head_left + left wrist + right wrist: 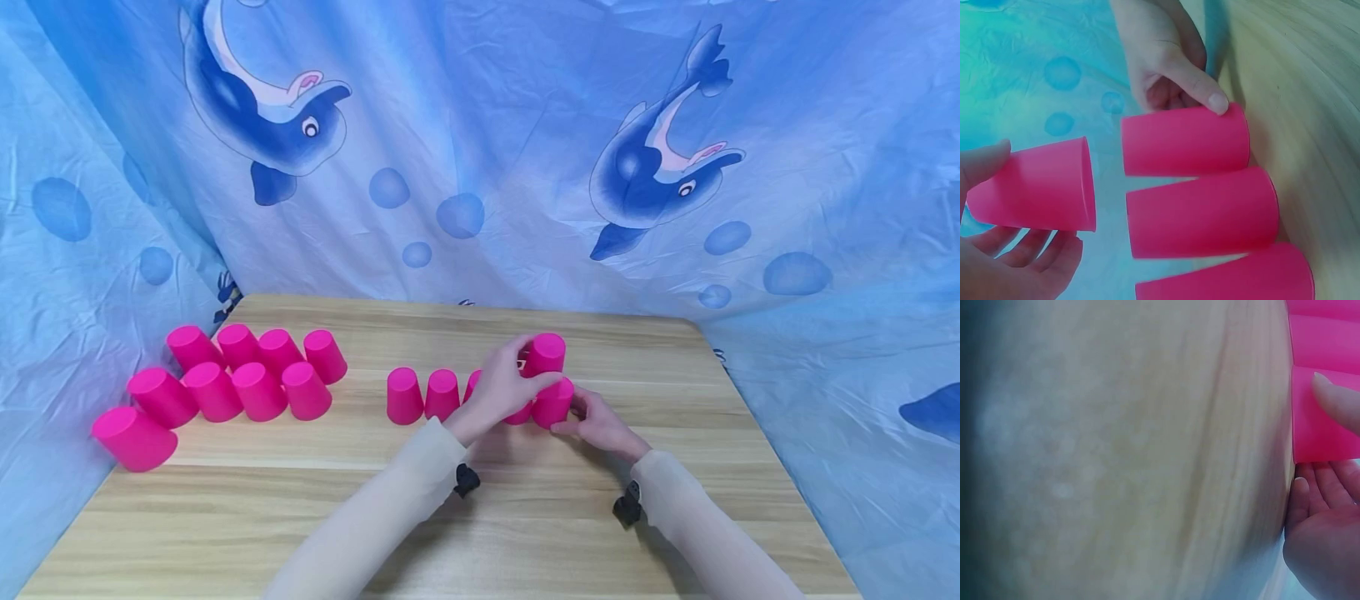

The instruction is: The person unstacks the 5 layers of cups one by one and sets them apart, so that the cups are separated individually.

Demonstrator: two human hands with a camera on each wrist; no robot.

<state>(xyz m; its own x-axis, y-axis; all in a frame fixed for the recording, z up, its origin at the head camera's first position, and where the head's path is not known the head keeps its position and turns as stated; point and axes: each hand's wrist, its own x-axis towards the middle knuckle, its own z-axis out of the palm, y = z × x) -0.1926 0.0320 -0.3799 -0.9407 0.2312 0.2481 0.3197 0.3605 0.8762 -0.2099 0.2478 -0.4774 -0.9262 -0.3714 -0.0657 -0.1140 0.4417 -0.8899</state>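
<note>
My left hand (497,393) holds an upside-down pink cup (546,355) above the right end of a row of upside-down pink cups. In the left wrist view, the thumb lies on one side of this raised cup (1038,187) and the fingers on the other, its rim apart from the row. My right hand (606,425) grips the row's end cup (552,405) low down, thumb on the near side and fingers at its right. Standing to the left in the same row are a cup (404,397) and another cup (442,395); my left hand partly hides the rest.
On the left of the wooden table (495,533) stand several more upside-down pink cups (261,392) in slanting rows, the nearest cup (137,439) close to the left edge. A blue dolphin-print curtain (480,133) hangs behind and at both sides of the table.
</note>
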